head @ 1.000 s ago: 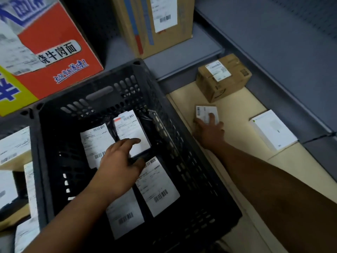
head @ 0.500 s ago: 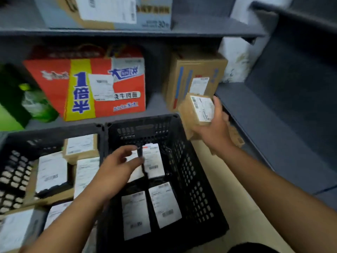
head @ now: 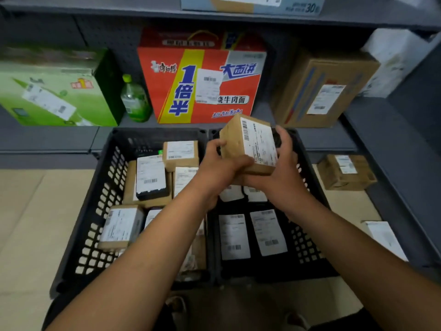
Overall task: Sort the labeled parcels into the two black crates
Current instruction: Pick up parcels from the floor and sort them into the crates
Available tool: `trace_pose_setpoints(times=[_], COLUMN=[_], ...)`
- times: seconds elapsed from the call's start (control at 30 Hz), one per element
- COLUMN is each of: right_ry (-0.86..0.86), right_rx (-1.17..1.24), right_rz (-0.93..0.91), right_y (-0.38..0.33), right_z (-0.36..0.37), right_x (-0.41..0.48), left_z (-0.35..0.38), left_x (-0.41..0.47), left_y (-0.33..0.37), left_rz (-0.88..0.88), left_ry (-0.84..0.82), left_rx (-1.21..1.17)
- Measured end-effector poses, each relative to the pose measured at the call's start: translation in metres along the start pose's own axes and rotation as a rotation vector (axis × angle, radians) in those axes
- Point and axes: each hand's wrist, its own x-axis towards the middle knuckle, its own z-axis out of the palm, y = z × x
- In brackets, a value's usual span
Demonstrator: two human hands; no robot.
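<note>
A small brown cardboard parcel (head: 248, 143) with a white label is held up over the gap between the two black crates. My left hand (head: 219, 163) grips its left and lower side, and my right hand (head: 281, 168) grips its right side. The left crate (head: 95, 206) holds several brown labeled boxes. The right crate (head: 307, 235) holds several flat dark parcels with white labels. On the floor to the right lie a brown labeled box (head: 346, 173) and a white flat parcel (head: 384, 237).
A grey shelf behind the crates carries a green carton (head: 47, 91), a green bottle (head: 134, 99), a red noodle carton (head: 202, 80) and a brown box (head: 322, 91). A grey shelf edge runs along the right. Tan floor lies to the left.
My right hand picked a brown parcel off the floor and carried it left over the crates. My left hand left the right crate's parcels and now grips it too. My view swung left.
</note>
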Motion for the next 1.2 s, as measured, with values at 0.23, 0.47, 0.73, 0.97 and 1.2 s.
trace_pose_setpoints(times=[0.23,0.47,0.73,0.97,1.2], right_ry=[-0.184,-0.534,-0.358,-0.353,-0.400], right_rx=[0.123,0.227,0.242,0.124,0.185], right_rz=[0.238,0.257,0.326,0.299,0.267], right_y=[0.003,-0.001,0.013,0.025,0.023], right_z=[-0.001,-0.013,-0.025,-0.024,0.000], right_x=[0.025,0.016,0.011,0.005,-0.016], left_z=[-0.090,-0.107,-0.097,-0.094,-0.096], left_x=[0.008,-0.001,0.005,0.008,0.008], left_y=[0.030,0.030,0.025,0.015,0.010], left_rz=[0.041,0.082,0.170,-0.006,-0.059], left_ry=[-0.203,-0.524,-0.304,-0.441,-0.485], left_rx=[0.294,0.535,0.403,0.759,0.808])
